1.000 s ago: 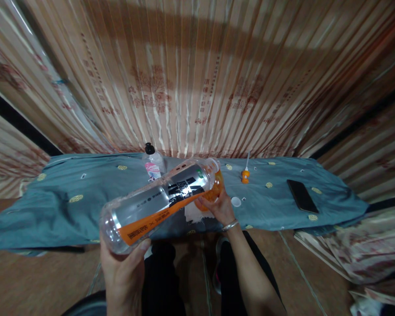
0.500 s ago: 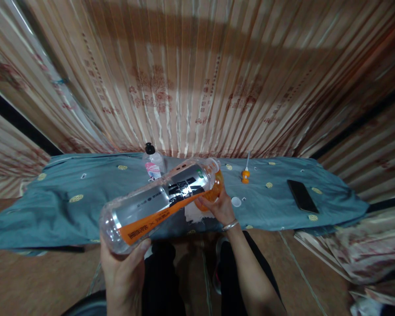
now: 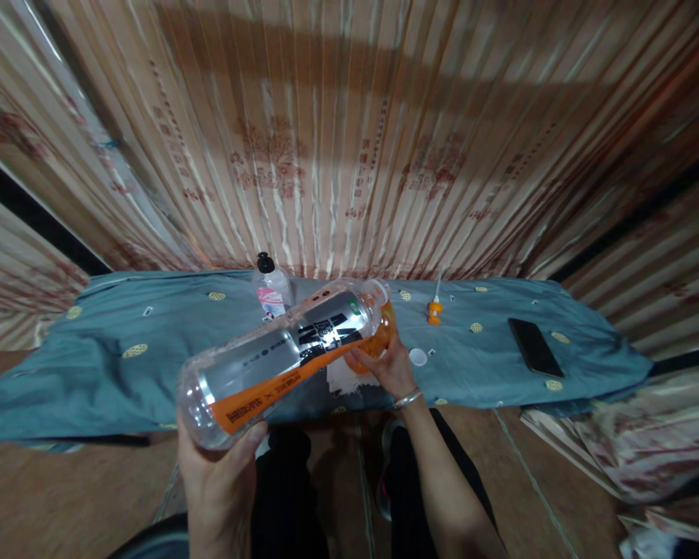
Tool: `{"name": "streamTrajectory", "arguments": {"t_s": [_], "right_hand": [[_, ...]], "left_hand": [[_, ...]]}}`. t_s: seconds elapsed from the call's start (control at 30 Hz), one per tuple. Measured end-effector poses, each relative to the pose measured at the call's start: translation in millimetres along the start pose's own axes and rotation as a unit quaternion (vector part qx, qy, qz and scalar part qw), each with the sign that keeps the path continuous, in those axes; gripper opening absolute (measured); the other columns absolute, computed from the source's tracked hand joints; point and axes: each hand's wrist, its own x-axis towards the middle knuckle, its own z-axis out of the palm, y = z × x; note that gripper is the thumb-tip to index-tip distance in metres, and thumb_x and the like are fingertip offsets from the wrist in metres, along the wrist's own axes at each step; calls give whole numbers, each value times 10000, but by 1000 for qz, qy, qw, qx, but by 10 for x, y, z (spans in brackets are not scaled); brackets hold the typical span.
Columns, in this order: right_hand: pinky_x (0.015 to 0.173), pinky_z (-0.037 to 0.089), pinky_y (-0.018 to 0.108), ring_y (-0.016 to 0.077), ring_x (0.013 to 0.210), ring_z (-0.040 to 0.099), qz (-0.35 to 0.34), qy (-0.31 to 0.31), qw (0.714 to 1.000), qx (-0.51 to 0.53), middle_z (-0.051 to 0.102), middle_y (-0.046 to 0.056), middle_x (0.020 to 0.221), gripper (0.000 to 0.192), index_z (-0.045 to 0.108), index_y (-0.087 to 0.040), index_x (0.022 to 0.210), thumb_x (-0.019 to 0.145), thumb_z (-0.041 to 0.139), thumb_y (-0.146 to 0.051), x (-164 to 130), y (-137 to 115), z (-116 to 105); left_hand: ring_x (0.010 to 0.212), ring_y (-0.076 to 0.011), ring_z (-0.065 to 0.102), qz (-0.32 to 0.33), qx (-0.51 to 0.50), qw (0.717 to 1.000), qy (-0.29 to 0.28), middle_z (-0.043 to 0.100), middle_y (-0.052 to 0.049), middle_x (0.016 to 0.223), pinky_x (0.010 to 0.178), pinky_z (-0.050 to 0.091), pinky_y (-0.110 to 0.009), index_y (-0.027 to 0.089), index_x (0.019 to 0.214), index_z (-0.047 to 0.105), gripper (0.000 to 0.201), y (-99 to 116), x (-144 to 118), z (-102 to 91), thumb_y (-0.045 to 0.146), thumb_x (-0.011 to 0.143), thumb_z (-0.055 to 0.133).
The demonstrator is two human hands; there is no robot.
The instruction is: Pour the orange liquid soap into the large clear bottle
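1. Head camera is showing a large clear plastic bottle with an orange-and-black label (image 3: 279, 353); its print is too small to read.
2. Its long axis is running from 7 o'clock up to 1 o'clock, neck tipped toward an orange cup (image 3: 380, 335).
3. Left hand (image 3: 213, 473) is gripping the bottle's base; right hand (image 3: 389, 367) is wrapping the cup over the blue-grey cloth (image 3: 93, 365).
4. Whether the cup holds anything cannot be told.
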Motion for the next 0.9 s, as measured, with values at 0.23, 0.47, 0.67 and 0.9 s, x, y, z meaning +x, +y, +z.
{"name": "streamTrajectory", "arguments": {"t_s": [0.23, 0.47, 0.67, 0.9], "right_hand": [[813, 612, 411, 291, 927, 758, -1, 1, 1000, -7, 780, 96, 1044, 677, 555, -194, 1252, 686, 826, -449, -1, 17, 6], [800, 614, 405, 277, 902, 758, -5, -3, 1000, 2, 780, 80, 1047, 650, 556, -215, 1246, 701, 818, -455, -3, 4, 1], [864, 604, 441, 291, 954, 750, -3, -6, 1000, -1, 768, 102, 1094, 712, 536, -199, 1289, 698, 811, -486, -5, 11, 1], [858, 605, 422, 281, 941, 754, 3, -13, 1000, 5, 774, 98, 1083, 693, 535, -197, 1287, 707, 803, -467, -2, -4, -9]], "left_hand": [[933, -205, 703, -4, -11, 1000, 17, 738, -17, 1008, 839, 579, -268, 235, 1126, 709, 801, 13, 4, 23, 239, 381, 1006], [1057, -262, 681, 3, 9, 1000, 3, 732, -41, 1100, 947, 549, -362, 249, 1161, 701, 771, 22, -14, 33, 292, 449, 993], [937, -199, 684, -7, -10, 1000, 12, 729, -12, 998, 851, 560, -274, 237, 1136, 709, 795, 18, -6, 27, 253, 399, 1006], [977, -215, 687, -4, -8, 1000, 6, 734, -25, 1044, 880, 557, -288, 238, 1158, 706, 776, 31, -16, 50, 261, 442, 1003]]}}
